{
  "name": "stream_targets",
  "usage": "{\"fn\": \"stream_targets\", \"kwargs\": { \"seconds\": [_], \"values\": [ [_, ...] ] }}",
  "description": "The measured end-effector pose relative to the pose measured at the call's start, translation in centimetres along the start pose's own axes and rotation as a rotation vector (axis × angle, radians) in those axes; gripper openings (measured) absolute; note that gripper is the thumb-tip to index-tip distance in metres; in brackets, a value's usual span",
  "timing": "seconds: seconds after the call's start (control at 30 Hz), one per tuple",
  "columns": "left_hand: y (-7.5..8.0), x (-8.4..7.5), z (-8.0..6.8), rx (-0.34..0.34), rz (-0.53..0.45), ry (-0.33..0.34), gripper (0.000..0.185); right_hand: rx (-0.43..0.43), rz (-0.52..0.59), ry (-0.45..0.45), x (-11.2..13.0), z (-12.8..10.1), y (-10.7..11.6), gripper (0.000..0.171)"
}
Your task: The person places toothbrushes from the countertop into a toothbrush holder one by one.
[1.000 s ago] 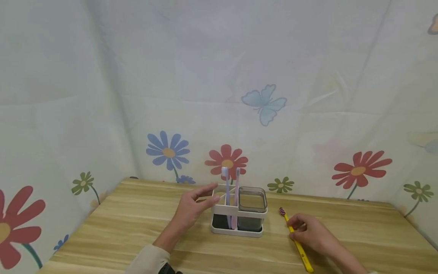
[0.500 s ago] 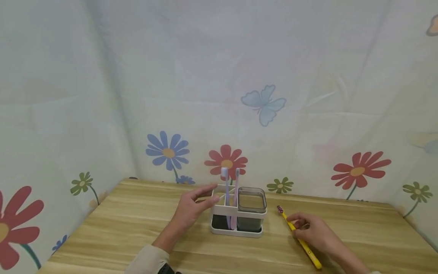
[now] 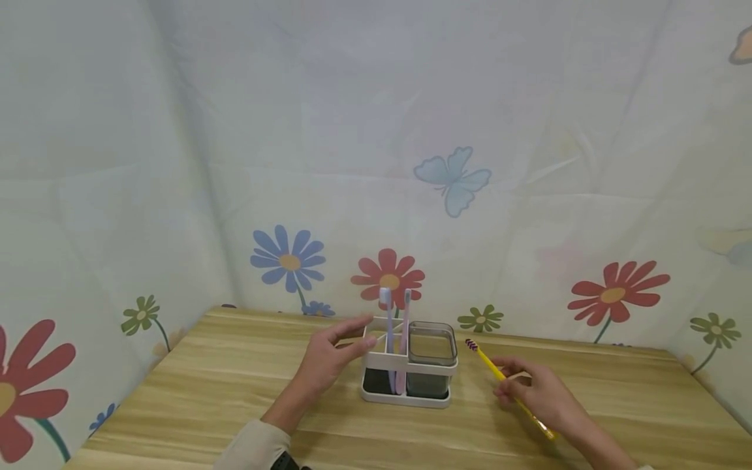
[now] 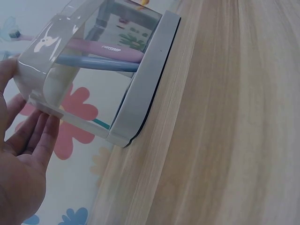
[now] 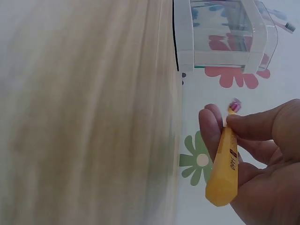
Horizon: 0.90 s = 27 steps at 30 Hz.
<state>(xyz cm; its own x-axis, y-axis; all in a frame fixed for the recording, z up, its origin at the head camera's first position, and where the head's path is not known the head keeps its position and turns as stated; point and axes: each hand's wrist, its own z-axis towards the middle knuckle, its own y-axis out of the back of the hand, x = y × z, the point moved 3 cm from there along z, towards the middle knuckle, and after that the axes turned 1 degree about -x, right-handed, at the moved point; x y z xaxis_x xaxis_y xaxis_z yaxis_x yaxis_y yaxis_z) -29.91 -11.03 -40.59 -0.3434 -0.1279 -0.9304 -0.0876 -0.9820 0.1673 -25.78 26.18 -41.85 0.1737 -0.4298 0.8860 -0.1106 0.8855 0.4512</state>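
Observation:
My left hand (image 3: 326,356) grips the upper left side of a white toothbrush holder (image 3: 388,361), thumb and fingers about its corner in the left wrist view. A bluish-purple toothbrush (image 3: 390,333) and a pink toothbrush (image 3: 405,331) stand upright in its slots, bristles up. A clear grey cup (image 3: 431,385) sits in the holder's right section. To the right, my right hand (image 3: 543,395) pinches a yellow toothbrush (image 5: 224,173) by its handle. That brush slants, its purple-and-white bristled head pointing up and left toward the holder, its handle end low and near me.
The holder stands on a wood-grain table (image 3: 235,365). Right behind the table's far edge hangs a pale cloth backdrop (image 3: 329,163) printed with flowers and a butterfly. A dark watch (image 3: 286,461) shows at my left wrist.
The yellow toothbrush has come up off the table in my right hand, its head rising and moving left toward the holder. My left hand and the holder have stayed in place.

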Motion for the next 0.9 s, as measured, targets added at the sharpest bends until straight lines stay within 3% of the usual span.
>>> {"fn": "stream_targets", "kwargs": {
  "seconds": [0.5, 0.9],
  "values": [
    [0.1, 0.0, 0.0, -0.003, -0.012, 0.007, 0.044, -0.057, 0.026, -0.008, 3.0, -0.4, 0.5, 0.026],
    [0.0, 0.1, 0.1, -0.005, -0.023, 0.006, 0.043, -0.112, 0.16, 0.06, 4.3, -0.6, 0.7, 0.023]
  ]
}}
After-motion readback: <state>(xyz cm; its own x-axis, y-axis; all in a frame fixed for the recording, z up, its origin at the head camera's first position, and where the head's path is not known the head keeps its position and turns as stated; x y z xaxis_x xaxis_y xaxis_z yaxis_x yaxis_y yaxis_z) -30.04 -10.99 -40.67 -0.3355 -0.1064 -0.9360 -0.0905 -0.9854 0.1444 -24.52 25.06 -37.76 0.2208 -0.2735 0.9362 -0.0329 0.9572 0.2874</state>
